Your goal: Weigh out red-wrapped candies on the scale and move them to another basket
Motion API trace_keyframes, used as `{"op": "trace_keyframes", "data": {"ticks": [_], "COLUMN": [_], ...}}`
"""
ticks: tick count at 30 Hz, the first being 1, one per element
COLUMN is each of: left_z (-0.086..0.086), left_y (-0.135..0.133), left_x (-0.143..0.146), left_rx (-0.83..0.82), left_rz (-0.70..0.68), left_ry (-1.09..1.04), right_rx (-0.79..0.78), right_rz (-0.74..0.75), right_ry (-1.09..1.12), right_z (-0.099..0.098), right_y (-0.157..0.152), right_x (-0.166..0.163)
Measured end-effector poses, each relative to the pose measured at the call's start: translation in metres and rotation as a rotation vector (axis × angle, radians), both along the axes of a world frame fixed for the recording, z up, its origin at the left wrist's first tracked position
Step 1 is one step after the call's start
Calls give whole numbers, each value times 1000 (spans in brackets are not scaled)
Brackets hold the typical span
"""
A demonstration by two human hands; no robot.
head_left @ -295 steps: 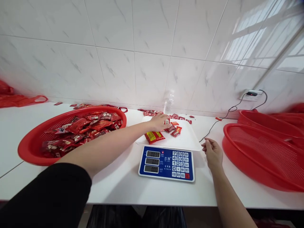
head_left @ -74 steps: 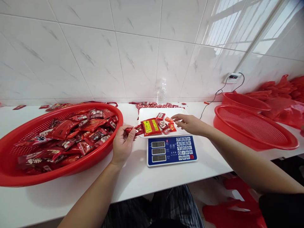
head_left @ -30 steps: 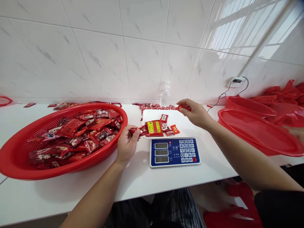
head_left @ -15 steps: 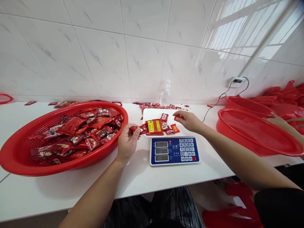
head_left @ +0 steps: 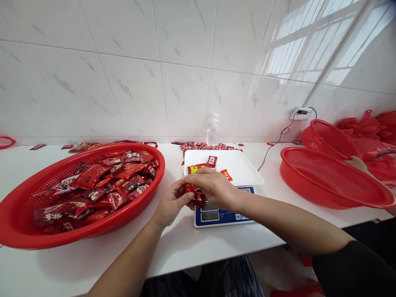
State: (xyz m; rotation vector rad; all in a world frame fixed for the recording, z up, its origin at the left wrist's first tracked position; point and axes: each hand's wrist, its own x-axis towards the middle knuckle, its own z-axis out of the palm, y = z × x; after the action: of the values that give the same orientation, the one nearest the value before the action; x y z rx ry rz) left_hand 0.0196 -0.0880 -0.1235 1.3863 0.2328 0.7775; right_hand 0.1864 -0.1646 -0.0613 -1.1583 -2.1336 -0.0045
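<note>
My left hand (head_left: 173,203) is closed around small red snack packets (head_left: 199,200) just in front of the scale's tray. My right hand (head_left: 216,187) reaches across from the right and meets it, fingers curled over the same packets; its fingertips are partly hidden. Behind the hands, the white tray (head_left: 252,175) of a blue digital scale (head_left: 224,218) holds a packet with a yellow label (head_left: 195,168), a small dark red packet (head_left: 212,161) and a bright red one (head_left: 226,175). My right forearm and hand cover part of the scale's keypad and displays.
A large red basket (head_left: 159,173) of snack packets stands at left. At right are red baskets (head_left: 334,198), a co-worker's hand (head_left: 359,165) and red bags (head_left: 368,126). Loose packets (head_left: 201,146) and a clear plastic bottle (head_left: 213,128) are by the tiled wall. A cord (head_left: 272,146) runs to an outlet.
My right hand has moved left from the tray's right side to my left hand. The left hand has come slightly nearer and turned inward. Fewer packets show on the tray.
</note>
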Motion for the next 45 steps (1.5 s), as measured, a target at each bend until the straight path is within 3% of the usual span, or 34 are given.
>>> {"op": "trace_keyframes", "data": {"ticks": [4,8,10,12,15,17,21,26,32,38,45], "left_z": [-2,1,5,9,12,12,10,11,14,16,13], "left_y": [3,4,6,8,13,15,16,16,15,15,19], "left_x": [2,-1,-4,-7,-8,-8,-6,-6,-5,-6,-5], "left_rx": [-118,-252,-316,-380,-456,-483,-489,-459,-480,-497,-499], "left_rz": [-60,-57,-33,22,127,162,175,185,194,227,238], "left_ry": [7,-81,-135,-198,-274,-283,-277,-266,-248,-248,-247], "right_rx": [76,-29,-89,-151,-319,-442,-568,-385,-264,-130,-119], "right_rz": [21,70,-19,-207,-434,-480,-411,-301,-314,-475,-700], "right_ry": [-66,17,109,134,-17,-128,-228,-257,-19,155,613], "right_z": [-13,-9,-5,-5,-12,-19,-26,-26,-28,-17,9], "right_y": [-3,-13,-14,-8,14,32,58,66,68,70,48], "right_x": [-9,-4,2,12,27,35,44,51,65,87,126]}}
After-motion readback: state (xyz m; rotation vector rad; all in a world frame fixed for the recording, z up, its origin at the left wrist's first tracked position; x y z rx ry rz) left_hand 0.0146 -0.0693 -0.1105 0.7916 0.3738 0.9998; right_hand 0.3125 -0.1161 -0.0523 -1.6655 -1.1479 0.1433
